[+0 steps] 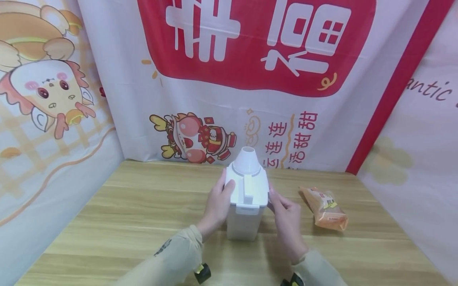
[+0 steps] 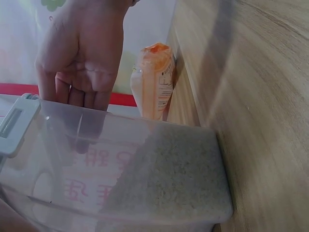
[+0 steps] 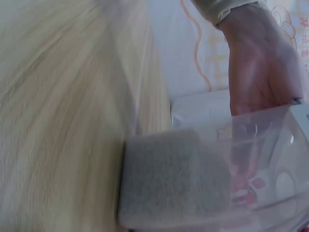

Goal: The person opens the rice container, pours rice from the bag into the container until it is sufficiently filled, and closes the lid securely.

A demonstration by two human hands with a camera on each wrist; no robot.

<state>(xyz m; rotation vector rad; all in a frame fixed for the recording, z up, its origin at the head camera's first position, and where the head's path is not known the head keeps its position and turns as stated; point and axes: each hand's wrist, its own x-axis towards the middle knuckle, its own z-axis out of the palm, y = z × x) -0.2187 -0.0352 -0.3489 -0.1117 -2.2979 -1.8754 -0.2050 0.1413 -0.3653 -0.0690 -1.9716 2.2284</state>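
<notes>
A clear plastic storage container [image 1: 243, 224] with a white lid [image 1: 258, 190] stands upright on the table. A white cone-shaped cup [image 1: 247, 163] sits on top of the lid, narrow end up. Pale rice-like grains [image 2: 178, 179] fill its lower part, sloping in the left wrist view. My left hand [image 1: 217, 204] grips the upper left side, thumb over the lid's edge and fingers along the wall. On the opposite side, my right hand [image 1: 289, 218] holds the upper right near the lid, its fingers partly hidden. A side latch [image 2: 17, 125] shows in the left wrist view.
An orange and white packet [image 1: 327, 210] lies on the wooden table [image 1: 154, 194] to the right of the container. Printed cloth [image 1: 118, 79] hangs behind the table, and more cloth lines its left and right sides.
</notes>
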